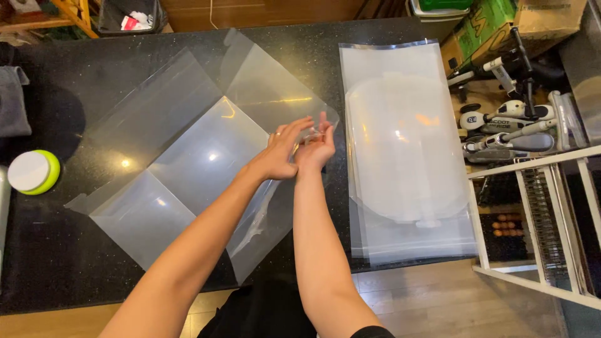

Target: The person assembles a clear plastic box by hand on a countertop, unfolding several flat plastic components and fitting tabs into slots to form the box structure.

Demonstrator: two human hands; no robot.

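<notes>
A large clear plastic sheet (188,163) with creased flaps lies spread on the black countertop (56,250). My left hand (278,153) and my right hand (316,147) meet over the sheet's right corner flap (275,94). Both pinch the flap's edge between the fingertips. A ring shows on my left hand. A stack of clear plastic bags (407,156) with a round transparent piece inside lies to the right of my hands.
A round white and green lid (32,171) sits at the counter's left edge. A grey cloth (12,103) hangs further left. A white rack (538,219) and children's scooters (507,125) stand right of the counter. Cardboard boxes (501,25) stand behind.
</notes>
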